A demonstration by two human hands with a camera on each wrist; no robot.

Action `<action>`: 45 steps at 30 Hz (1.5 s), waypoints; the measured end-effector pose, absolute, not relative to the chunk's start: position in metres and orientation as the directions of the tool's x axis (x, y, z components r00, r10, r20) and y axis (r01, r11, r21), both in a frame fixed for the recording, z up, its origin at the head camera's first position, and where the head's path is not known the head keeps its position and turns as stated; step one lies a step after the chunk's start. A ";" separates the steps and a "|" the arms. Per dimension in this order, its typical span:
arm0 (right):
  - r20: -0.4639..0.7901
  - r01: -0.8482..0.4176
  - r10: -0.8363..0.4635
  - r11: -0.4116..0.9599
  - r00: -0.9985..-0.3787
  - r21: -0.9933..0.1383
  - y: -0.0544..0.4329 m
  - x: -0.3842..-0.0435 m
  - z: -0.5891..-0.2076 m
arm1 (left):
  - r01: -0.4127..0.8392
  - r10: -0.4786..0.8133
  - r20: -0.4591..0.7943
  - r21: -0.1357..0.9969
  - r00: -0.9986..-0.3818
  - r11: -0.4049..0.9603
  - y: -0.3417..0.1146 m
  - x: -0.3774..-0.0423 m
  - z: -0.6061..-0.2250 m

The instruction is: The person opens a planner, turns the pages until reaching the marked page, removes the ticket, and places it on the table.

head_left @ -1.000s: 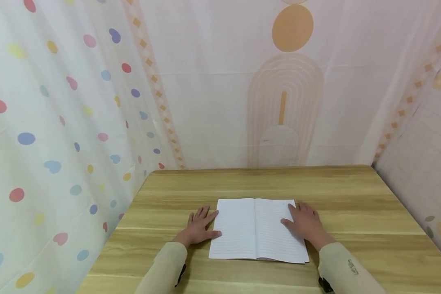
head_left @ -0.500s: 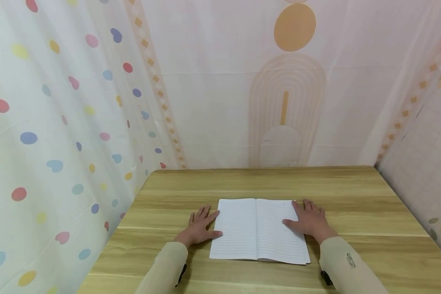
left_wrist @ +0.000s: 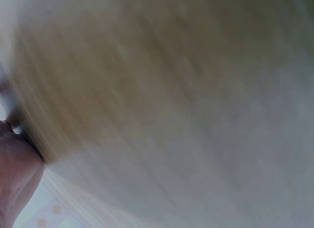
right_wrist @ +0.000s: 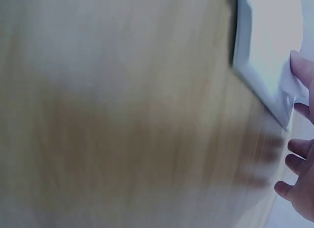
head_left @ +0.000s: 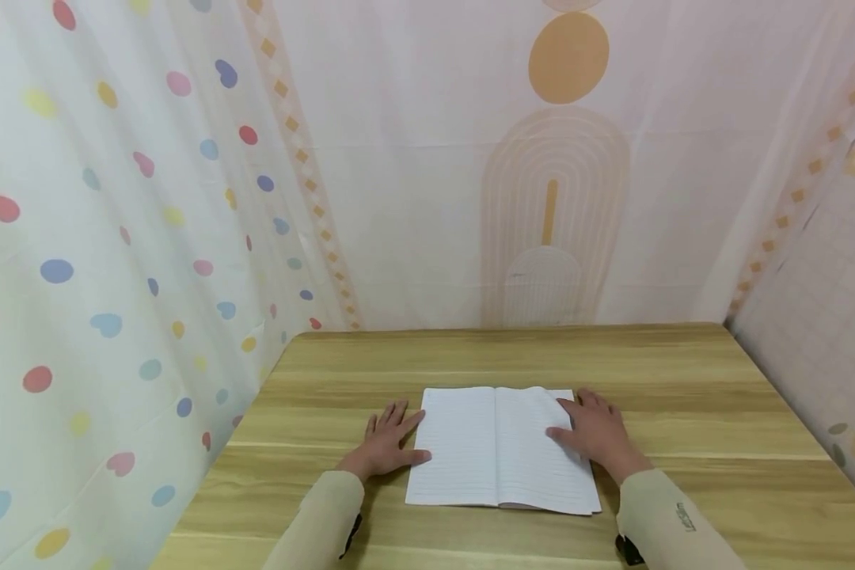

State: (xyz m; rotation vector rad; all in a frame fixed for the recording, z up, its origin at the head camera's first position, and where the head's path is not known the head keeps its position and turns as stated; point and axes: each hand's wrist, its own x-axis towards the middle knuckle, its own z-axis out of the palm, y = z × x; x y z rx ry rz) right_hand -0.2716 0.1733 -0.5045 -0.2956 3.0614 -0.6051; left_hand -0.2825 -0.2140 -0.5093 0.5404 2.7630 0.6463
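An open lined notebook [head_left: 457,455] lies on the wooden table, its two pages blank. Spread at the notebook's left edge, my left hand [head_left: 385,450] rests with thumb and index finger on the margin. My right hand [head_left: 595,429] is at the upper part of the right edge, where it pinches the top right page [head_left: 530,427] between thumb and index finger. That page's upper corner is bent up off the sheets below. In the right wrist view the thumb [right_wrist: 301,68] lies over the curled paper, the other fingers apart beside it. Only part of my left hand [left_wrist: 17,174] shows in the left wrist view.
The wooden table [head_left: 513,356] reaches back to a pale curtain [head_left: 413,198] with an arch pattern. A dotted curtain [head_left: 135,237] hangs along the left side, and another patterned cloth [head_left: 826,317] on the right.
My right hand shifted outward to the notebook's edge, then came back in slightly. The right page's top corner, flat before, is now bent up. My left hand has stayed in place.
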 end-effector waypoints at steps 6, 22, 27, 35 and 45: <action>0.066 -0.121 -0.102 0.864 -0.993 -0.488 0.165 -0.271 -0.499 | 0.299 0.409 -0.158 0.461 -0.899 0.836 -0.213 -0.282 -0.509; -0.016 0.038 0.046 0.543 -0.999 -0.839 0.165 -0.265 -0.478 | 0.301 0.406 -0.161 0.445 -0.900 0.844 -0.215 -0.285 -0.510; -0.007 0.028 0.047 0.473 -0.999 -0.881 0.161 -0.265 -0.473 | 0.302 0.406 -0.162 0.442 -0.899 0.845 -0.215 -0.285 -0.510; -0.016 0.053 0.101 0.367 -0.995 -0.929 0.143 -0.264 -0.463 | 0.302 0.404 -0.160 0.438 -0.901 0.847 -0.215 -0.285 -0.511; 0.025 -0.020 0.035 0.141 -0.999 -0.990 0.118 -0.259 -0.455 | 0.302 0.402 -0.157 0.438 -0.902 0.847 -0.214 -0.285 -0.509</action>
